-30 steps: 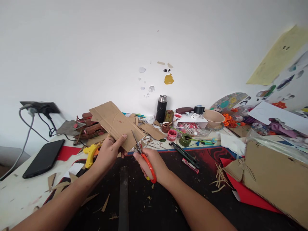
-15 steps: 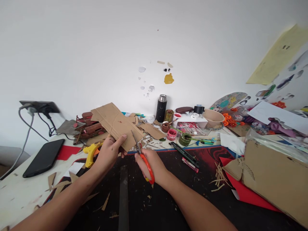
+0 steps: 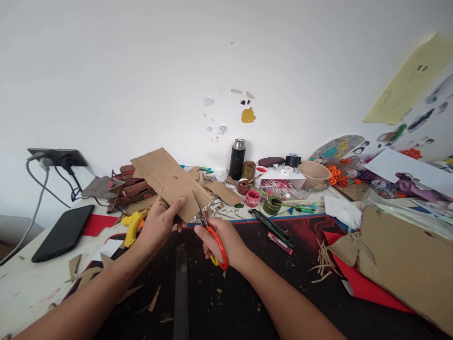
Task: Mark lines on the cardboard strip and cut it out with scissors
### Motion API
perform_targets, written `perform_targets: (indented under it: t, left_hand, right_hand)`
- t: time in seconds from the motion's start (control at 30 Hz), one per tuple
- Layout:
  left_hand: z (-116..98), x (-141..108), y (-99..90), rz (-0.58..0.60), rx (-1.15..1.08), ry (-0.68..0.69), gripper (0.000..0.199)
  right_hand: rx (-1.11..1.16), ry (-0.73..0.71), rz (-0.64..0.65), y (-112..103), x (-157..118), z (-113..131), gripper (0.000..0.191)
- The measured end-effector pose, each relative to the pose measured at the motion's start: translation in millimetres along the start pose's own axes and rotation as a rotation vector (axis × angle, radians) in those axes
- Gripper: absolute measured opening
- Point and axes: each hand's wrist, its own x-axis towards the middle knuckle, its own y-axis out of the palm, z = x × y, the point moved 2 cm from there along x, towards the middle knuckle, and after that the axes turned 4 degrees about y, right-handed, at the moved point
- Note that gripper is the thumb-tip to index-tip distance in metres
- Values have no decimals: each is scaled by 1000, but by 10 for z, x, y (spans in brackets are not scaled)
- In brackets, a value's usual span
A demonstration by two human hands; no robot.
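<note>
A flat piece of brown cardboard (image 3: pixel 168 177) with creases is raised above the desk, pinched at its lower edge by my left hand (image 3: pixel 164 219), thumb on top. My right hand (image 3: pixel 222 243) is closed around the scissors (image 3: pixel 217 243), which have orange-red and yellow handles. Their blades point up and left, and one blade lies over the cardboard's lower right part. The other blade is partly hidden by the cardboard. Below my hands a metal ruler (image 3: pixel 181 293) lies lengthwise on the dark mat (image 3: pixel 226 311).
On the left are a yellow glue gun (image 3: pixel 131 227), a black phone (image 3: pixel 63 233) and cardboard scraps (image 3: pixel 87 274). Paint jars (image 3: pixel 272 205) and a black flask (image 3: pixel 238 158) stand at the back. A black cutter (image 3: pixel 272 227) lies right of centre, with a cardboard box (image 3: pixel 406 259) farther right.
The cardboard has tipped slightly up and left in my left hand. The scissors' handles have shifted a little in my right hand, showing more of the yellow loop.
</note>
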Motion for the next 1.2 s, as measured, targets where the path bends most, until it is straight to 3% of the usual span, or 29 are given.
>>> perform_targets:
  t: [0.13, 0.6, 0.97, 1.2]
  left_hand:
    - [-43, -3, -14, 15, 5, 8, 39]
    - [-79, -9, -9, -13, -11, 6, 39]
    - [-104, -54, 27, 22, 54, 37, 40]
    - [-58, -67, 31, 7, 50, 57, 39]
  right_hand:
    - [-5, -46, 23, -21, 9, 26, 51]
    - [246, 20, 94, 37, 62, -39, 61]
    - [175, 87, 25, 22, 11, 72, 61]
    - [136, 67, 11, 18, 18, -28, 58]
